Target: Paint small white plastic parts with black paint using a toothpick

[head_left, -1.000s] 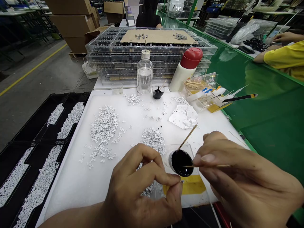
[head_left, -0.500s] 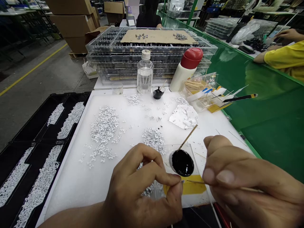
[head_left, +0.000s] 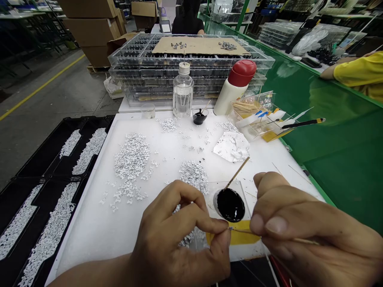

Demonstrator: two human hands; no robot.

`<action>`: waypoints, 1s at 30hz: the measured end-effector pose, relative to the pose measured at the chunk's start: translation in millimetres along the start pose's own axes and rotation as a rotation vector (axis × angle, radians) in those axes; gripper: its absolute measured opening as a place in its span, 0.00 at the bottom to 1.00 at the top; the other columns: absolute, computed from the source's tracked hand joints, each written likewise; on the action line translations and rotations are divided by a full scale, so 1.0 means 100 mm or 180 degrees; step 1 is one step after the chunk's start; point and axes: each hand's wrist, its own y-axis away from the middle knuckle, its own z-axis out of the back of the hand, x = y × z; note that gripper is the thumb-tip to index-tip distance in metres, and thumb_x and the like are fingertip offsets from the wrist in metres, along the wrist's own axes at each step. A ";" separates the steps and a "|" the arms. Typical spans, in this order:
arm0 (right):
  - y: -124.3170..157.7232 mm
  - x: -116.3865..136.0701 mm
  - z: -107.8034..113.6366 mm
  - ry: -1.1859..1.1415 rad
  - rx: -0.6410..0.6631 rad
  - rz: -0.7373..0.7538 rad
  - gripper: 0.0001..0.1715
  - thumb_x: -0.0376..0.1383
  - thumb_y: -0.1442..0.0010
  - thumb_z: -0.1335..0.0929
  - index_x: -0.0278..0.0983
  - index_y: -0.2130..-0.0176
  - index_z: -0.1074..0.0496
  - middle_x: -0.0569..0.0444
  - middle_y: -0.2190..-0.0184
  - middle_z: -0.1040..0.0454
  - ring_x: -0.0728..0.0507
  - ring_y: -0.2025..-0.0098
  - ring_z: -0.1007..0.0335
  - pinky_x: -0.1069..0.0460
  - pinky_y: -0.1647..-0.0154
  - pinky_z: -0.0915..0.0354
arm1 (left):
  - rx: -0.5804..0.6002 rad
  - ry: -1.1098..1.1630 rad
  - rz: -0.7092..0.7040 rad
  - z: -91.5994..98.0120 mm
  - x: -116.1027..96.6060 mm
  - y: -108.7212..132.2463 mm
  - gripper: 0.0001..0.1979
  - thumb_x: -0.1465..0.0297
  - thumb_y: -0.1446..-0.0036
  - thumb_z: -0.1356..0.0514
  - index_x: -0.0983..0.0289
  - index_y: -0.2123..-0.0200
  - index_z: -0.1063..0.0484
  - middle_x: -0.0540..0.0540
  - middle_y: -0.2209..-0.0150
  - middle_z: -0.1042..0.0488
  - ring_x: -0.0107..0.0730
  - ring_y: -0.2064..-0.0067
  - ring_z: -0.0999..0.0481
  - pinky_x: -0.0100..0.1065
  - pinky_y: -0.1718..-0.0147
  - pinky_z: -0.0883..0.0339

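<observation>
My left hand (head_left: pixel 185 235) pinches a tiny part (head_left: pixel 230 229) between thumb and forefinger; only its whitish, dark-marked end shows. Closed round a thin wooden stick (head_left: pixel 243 231), my right hand (head_left: pixel 302 227) holds the stick's tip against that part. Just behind the fingertips sits a round cup of black paint (head_left: pixel 230 205), with another stick (head_left: pixel 237 173) leaning in it. The cup rests on a clear plate with yellow tape (head_left: pixel 243 232) along its near side. A pile of small white parts (head_left: pixel 193 174) lies behind my left hand, and more show between its fingers.
A larger pile of white parts (head_left: pixel 131 157) lies left. Behind are a clear bottle (head_left: pixel 183 93), a small black cup (head_left: pixel 199 117), a red-capped flask (head_left: pixel 236 85) and a box of sticks (head_left: pixel 254 119). Black trays (head_left: pixel 56 159) stand left; a person in yellow (head_left: pixel 359 73) sits right.
My right hand has moved slightly left, bringing the stick's tip from a small gap away up to the part. My left hand has stayed in place.
</observation>
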 end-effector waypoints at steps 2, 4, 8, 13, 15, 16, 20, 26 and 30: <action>0.01 0.00 0.00 -0.0029 0.0011 -0.0014 0.24 0.31 0.15 0.23 0.47 0.27 0.13 0.50 0.50 0.06 0.37 0.53 0.08 0.38 0.52 0.13 | -0.0003 0.0010 -0.0011 0.01 0.00 0.00 0.10 0.82 0.33 0.31 0.60 0.61 0.18 0.45 0.64 0.20 0.23 0.64 0.15 0.24 0.67 0.21; 0.01 0.00 0.00 -0.0024 0.0008 -0.0040 0.24 0.31 0.16 0.22 0.48 0.27 0.12 0.50 0.51 0.06 0.37 0.54 0.08 0.38 0.53 0.13 | -0.0016 0.0005 -0.0008 0.01 0.00 0.01 0.10 0.82 0.34 0.31 0.60 0.61 0.18 0.45 0.64 0.20 0.23 0.64 0.15 0.23 0.66 0.21; -0.03 0.03 -0.02 0.0070 -0.0088 -0.0040 0.24 0.31 0.17 0.21 0.48 0.29 0.11 0.50 0.53 0.06 0.36 0.57 0.08 0.38 0.56 0.13 | -0.0022 0.0002 0.0033 0.00 -0.01 0.01 0.10 0.82 0.34 0.31 0.60 0.61 0.18 0.45 0.64 0.20 0.23 0.64 0.15 0.23 0.65 0.20; -0.01 0.05 -0.01 0.0092 -0.0084 0.0007 0.25 0.30 0.18 0.21 0.48 0.29 0.11 0.51 0.51 0.06 0.36 0.56 0.09 0.37 0.55 0.13 | -0.0025 -0.0002 0.0003 0.01 0.00 0.00 0.10 0.82 0.34 0.31 0.60 0.62 0.18 0.46 0.64 0.20 0.23 0.65 0.15 0.24 0.67 0.19; 0.02 0.04 -0.01 0.0026 -0.0079 -0.0019 0.27 0.28 0.18 0.22 0.48 0.27 0.12 0.51 0.50 0.06 0.37 0.54 0.09 0.37 0.53 0.13 | -0.0042 -0.0012 0.0023 0.01 0.00 0.00 0.11 0.83 0.35 0.31 0.60 0.62 0.18 0.46 0.63 0.20 0.23 0.65 0.15 0.23 0.67 0.19; 0.02 0.03 -0.02 0.0006 -0.0064 -0.0036 0.28 0.28 0.18 0.23 0.48 0.27 0.13 0.52 0.49 0.06 0.38 0.53 0.09 0.37 0.52 0.14 | -0.0047 -0.0011 0.0030 0.02 0.00 0.00 0.11 0.83 0.35 0.31 0.60 0.62 0.18 0.46 0.63 0.20 0.23 0.65 0.15 0.23 0.67 0.19; 0.02 -0.01 -0.03 0.0002 -0.0027 0.0001 0.30 0.26 0.19 0.23 0.47 0.26 0.13 0.52 0.48 0.07 0.38 0.51 0.10 0.37 0.50 0.15 | -0.0066 0.0007 0.0024 0.02 0.00 0.00 0.10 0.81 0.34 0.31 0.60 0.62 0.18 0.46 0.64 0.21 0.23 0.65 0.15 0.23 0.66 0.19; 0.01 0.00 -0.04 0.0047 -0.0038 0.0040 0.27 0.26 0.19 0.23 0.45 0.28 0.13 0.51 0.48 0.07 0.38 0.52 0.11 0.38 0.50 0.16 | -0.0060 0.0047 0.0027 0.02 0.00 -0.01 0.10 0.82 0.35 0.31 0.60 0.62 0.18 0.46 0.63 0.21 0.23 0.65 0.15 0.23 0.66 0.19; -0.01 -0.01 -0.02 0.0049 -0.0023 0.0068 0.27 0.26 0.19 0.23 0.44 0.28 0.13 0.49 0.49 0.07 0.36 0.54 0.11 0.37 0.53 0.14 | -0.0059 0.0057 0.0007 0.01 0.01 -0.01 0.10 0.82 0.36 0.30 0.60 0.61 0.18 0.46 0.63 0.20 0.24 0.65 0.14 0.24 0.66 0.18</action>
